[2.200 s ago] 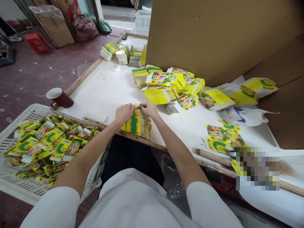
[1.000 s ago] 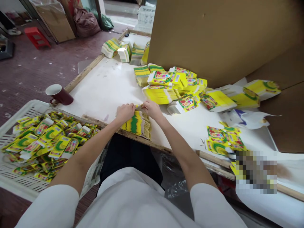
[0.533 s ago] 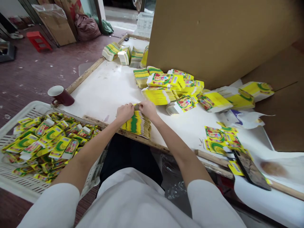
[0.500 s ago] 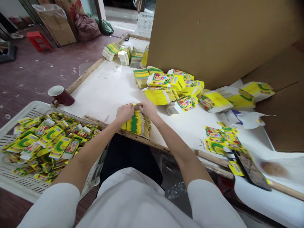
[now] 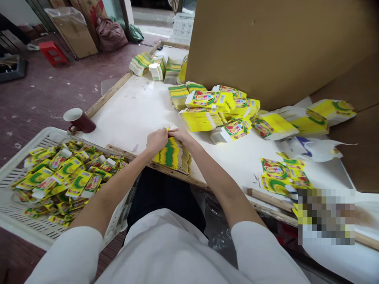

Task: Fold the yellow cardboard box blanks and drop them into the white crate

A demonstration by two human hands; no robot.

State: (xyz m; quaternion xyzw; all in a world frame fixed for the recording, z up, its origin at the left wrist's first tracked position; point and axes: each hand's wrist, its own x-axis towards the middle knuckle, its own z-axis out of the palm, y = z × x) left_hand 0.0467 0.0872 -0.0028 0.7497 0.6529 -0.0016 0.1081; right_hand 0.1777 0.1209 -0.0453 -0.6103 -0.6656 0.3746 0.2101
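Note:
At the near edge of the white table, my left hand [image 5: 158,141] and my right hand [image 5: 178,136] meet over the far end of a stack of flat yellow-and-green cartons [image 5: 169,156]. Both are closed, fingertips together, on a small carton [image 5: 169,128]. Most of it is hidden by the fingers; only a pale and yellow bit shows between them. The stack lies under and just in front of the hands, its layered edges facing up. To the left, folded small cartons [image 5: 69,167] fill a white plastic basket [image 5: 25,157].
Bundles of flat cartons [image 5: 197,119] lie beyond my right hand, before a tall cardboard sheet [image 5: 251,47]. A maroon mug [image 5: 84,121] stands at the table's left edge. Loose cartons [image 5: 278,173] lie at the right, near a wooden strip [image 5: 269,200]. A red stool [image 5: 54,54] stands on the floor.
The right hand has turned slightly, its fingers now stretching more toward the left hand over the carton. The left hand stays nearly in place. The whole view has shifted a little.

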